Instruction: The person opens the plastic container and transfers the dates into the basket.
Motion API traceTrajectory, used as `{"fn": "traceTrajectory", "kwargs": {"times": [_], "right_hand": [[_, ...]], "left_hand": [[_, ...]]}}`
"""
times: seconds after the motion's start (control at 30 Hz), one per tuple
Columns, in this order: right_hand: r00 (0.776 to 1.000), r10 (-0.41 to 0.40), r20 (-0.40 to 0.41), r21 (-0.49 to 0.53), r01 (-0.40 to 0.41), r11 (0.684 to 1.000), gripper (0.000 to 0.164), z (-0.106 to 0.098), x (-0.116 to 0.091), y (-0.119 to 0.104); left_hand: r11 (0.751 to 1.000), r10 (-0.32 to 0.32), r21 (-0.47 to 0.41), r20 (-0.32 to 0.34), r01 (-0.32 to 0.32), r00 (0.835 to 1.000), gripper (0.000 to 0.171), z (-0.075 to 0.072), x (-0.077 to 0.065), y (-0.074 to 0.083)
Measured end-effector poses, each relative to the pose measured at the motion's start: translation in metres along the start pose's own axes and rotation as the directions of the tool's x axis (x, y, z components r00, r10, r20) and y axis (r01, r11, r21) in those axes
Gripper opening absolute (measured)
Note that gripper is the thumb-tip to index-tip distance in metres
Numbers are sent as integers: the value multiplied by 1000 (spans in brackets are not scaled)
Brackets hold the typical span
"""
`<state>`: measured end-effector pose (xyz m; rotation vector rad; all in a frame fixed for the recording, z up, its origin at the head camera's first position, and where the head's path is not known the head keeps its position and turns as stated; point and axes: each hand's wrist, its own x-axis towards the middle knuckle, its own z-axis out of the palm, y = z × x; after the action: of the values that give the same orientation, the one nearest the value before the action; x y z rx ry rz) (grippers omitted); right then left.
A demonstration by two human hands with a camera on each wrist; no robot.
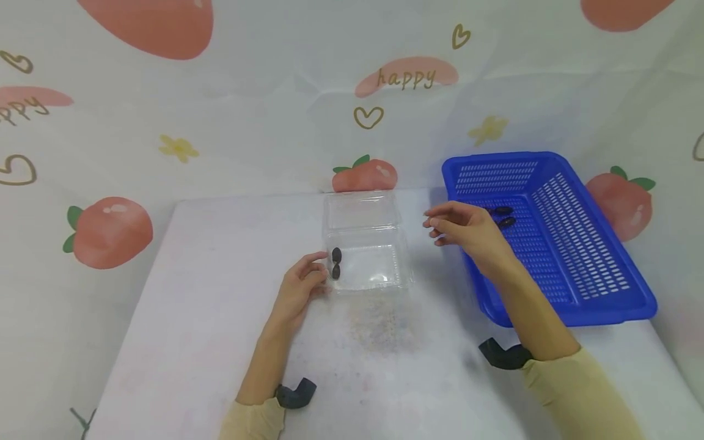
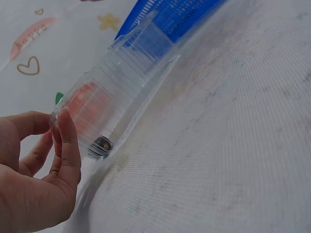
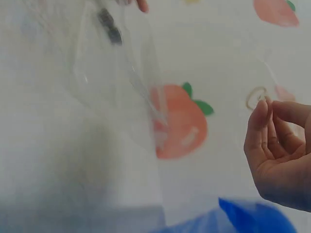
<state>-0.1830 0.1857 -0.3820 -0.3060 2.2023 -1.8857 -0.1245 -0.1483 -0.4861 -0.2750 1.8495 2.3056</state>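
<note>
A clear plastic clamshell box [image 1: 365, 266] lies with its lid [image 1: 360, 211] folded back toward the wall. Two small dark oval pieces [image 1: 337, 263], their kind not plain, sit end to end along its left side. My left hand [image 1: 297, 287] pinches the box's left rim between thumb and fingers [image 2: 70, 145]. To the right of the box, my right hand [image 1: 462, 232] is raised beside the blue basket's left rim. Its fingers are loosely bent, the thumb close to the index fingertip [image 3: 277, 104], and nothing shows between them. More dark oval pieces [image 1: 507, 222] lie in the basket, partly hidden behind this hand.
The blue perforated plastic basket [image 1: 610, 244] stands at the table's right side, its rim raised beneath my right forearm. A white cloth wall [image 1: 264, 110] printed with fruit and hearts rises behind the white table [image 1: 220, 318]. A stained patch marks the surface before the box.
</note>
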Motion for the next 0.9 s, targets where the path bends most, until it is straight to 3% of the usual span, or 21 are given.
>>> {"fn": "traceTrajectory", "kwargs": {"times": [0.3, 0.5, 0.9], "right_hand": [[995, 19, 100, 45, -24, 999, 30, 43, 18, 3], [993, 52, 106, 33, -56, 998, 22, 70, 21, 4], [982, 91, 165, 35, -98, 995, 25, 115, 39, 36]], "left_hand": [[1000, 4, 5, -6, -4, 1000, 43, 0, 0, 3], [1000, 9, -5, 3, -8, 1000, 43, -1, 1, 0], [1000, 13, 8, 11, -13, 1000, 43, -1, 2, -1]]}}
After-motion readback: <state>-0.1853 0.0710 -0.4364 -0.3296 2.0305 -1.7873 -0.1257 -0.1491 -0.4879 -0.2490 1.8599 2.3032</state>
